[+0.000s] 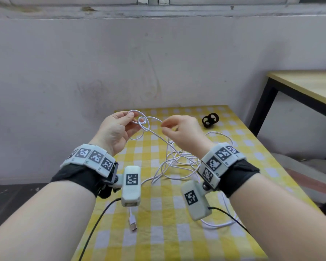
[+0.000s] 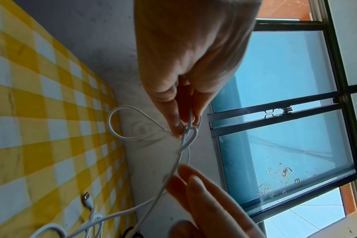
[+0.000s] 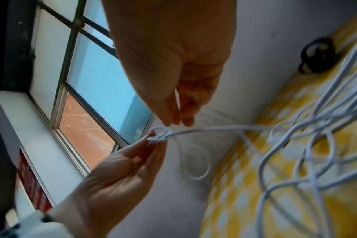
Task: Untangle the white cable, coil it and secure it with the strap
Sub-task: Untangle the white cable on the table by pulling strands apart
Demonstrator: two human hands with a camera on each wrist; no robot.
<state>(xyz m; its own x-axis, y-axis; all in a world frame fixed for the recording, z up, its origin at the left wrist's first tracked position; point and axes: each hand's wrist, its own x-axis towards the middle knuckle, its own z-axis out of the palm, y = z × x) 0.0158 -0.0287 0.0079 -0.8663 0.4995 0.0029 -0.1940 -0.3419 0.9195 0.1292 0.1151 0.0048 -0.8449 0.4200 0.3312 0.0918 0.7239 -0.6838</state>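
Note:
The white cable (image 1: 177, 159) lies in a loose tangle on the yellow checked table (image 1: 158, 242), with one stretch lifted above it. That raised stretch has a small knot (image 1: 142, 120) (image 2: 189, 135) (image 3: 162, 136). My left hand (image 1: 133, 117) (image 2: 185, 127) pinches the cable right at the knot. My right hand (image 1: 164, 126) (image 3: 178, 121) sits just right of the knot, and thumb and forefinger tips meet on the strand arcing over from it. The black strap (image 1: 210, 120) (image 3: 318, 54) lies curled on the table's far right, untouched.
A USB plug (image 1: 133, 224) of the cable rests near the front, and another connector (image 2: 88, 199) lies by the tangle. A wall stands close behind the table. A wooden table (image 1: 309, 85) with black legs is at the right. Black camera leads hang under both wrists.

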